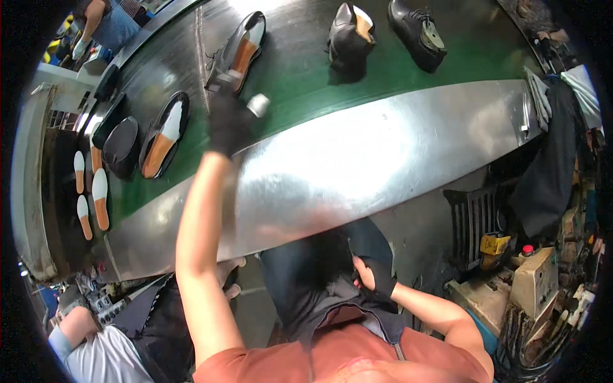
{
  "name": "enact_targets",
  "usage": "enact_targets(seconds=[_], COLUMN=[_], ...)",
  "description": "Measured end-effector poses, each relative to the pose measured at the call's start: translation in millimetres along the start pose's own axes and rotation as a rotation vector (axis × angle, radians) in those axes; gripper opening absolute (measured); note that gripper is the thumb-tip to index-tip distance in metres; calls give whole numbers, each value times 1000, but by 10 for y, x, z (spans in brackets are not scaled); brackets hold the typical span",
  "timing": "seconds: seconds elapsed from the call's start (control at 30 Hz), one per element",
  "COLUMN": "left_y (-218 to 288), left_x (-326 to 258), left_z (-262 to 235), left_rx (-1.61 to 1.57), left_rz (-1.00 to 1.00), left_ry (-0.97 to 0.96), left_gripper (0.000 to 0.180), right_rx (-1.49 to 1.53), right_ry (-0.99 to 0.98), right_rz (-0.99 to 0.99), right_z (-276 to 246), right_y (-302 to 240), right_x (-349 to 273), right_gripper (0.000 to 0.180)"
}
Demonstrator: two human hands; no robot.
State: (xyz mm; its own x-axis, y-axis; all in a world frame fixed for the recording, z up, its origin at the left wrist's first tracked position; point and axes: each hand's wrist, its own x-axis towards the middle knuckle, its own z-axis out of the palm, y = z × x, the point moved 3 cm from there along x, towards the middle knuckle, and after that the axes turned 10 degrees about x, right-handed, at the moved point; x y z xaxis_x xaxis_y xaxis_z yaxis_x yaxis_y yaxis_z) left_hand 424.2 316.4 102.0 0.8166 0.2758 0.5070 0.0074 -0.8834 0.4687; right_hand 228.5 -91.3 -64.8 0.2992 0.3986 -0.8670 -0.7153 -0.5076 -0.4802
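Note:
My left hand [231, 122], in a black glove with a white-covered tip, reaches over the green belt. Its fingers are smeared by motion at the near end of a black shoe [244, 48] with a tan-and-white insole; whether they grip it I cannot tell. Just left of that hand lies another black shoe [163, 137] with a similar insole, beside a dark rounded shoe [121, 147]. My right hand [367, 274], in a black fingerless glove, rests on my lap with its fingers curled. Anything inside them is hidden.
A shiny metal ledge [408, 137] separates me from the green belt [306, 108]. Two black shoes, one upright [350, 41] and one laced [418, 35], stand farther right. Several loose insoles [99, 191] lie left. A grey-sleeved person [108, 354] sits lower left; control box [535, 281] lower right.

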Motion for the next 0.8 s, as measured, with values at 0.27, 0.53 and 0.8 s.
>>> enact_targets(seconds=[0.27,0.53,0.8], left_y=[-864,-255,2], left_x=[-19,-1065,-3975], left_z=[466,-269,-1582], left_rx=[492,-858,-681], left_rz=[-437,-811,-590], left_ry=[25,59,47], left_gripper=[76,60,48], right_rx=[48,124,245], right_ry=[35,-21,93], right_rz=[-93,-169,-533], right_z=[55,68,13], right_y=[15,242,436], right_x=[6,-7,-719], right_gripper=[55,56,53])
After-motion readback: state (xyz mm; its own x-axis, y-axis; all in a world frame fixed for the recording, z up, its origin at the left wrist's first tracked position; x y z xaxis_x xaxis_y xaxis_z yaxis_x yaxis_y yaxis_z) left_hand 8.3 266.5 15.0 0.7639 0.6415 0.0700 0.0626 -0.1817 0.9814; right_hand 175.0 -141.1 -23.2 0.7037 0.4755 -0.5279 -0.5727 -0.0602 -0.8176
